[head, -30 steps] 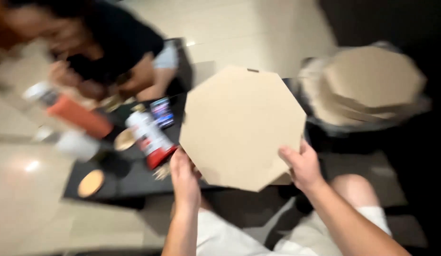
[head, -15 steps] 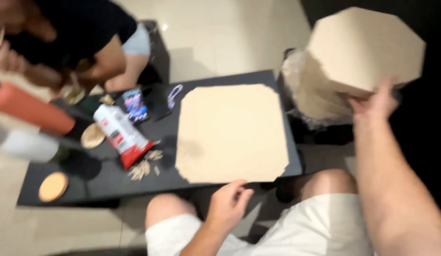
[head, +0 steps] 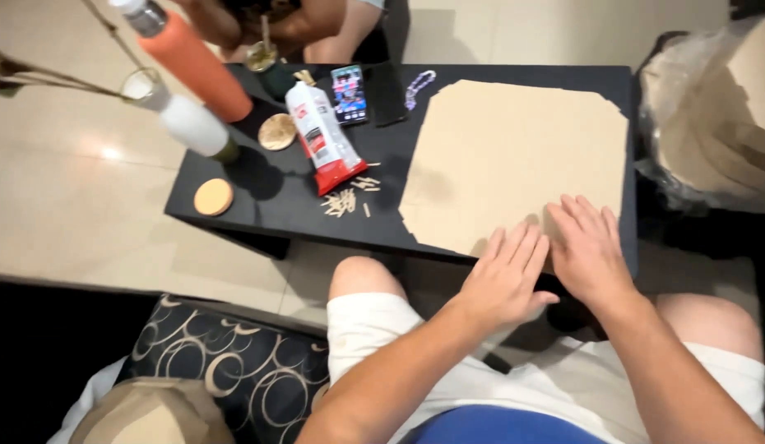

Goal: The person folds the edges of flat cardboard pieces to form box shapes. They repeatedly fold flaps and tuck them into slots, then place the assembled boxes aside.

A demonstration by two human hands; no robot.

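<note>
A tan cardboard sheet with clipped corners (head: 514, 156) lies flat on the low black table (head: 275, 197). My left hand (head: 504, 278) rests palm down on its near edge, fingers spread and holding nothing. Beside it, my right hand (head: 590, 248) also lies flat on the sheet's near right part, fingers apart. A white and red glue tube (head: 323, 138) lies left of the sheet, with small wooden sticks (head: 346, 197) scattered by its cap end.
A plastic-wrapped stack of cardboard pieces (head: 711, 115) sits at the right. An orange bottle (head: 193, 62), a white bottle (head: 189, 123), two cork coasters (head: 213, 197), a phone (head: 348, 93) and a bead bracelet (head: 419, 84) are on the table. Another person (head: 292, 25) sits across.
The octagonal cardboard piece that my right hand lifted toward the stack is out of my hands. Both hands came down flat onto the sheet on the table.
</note>
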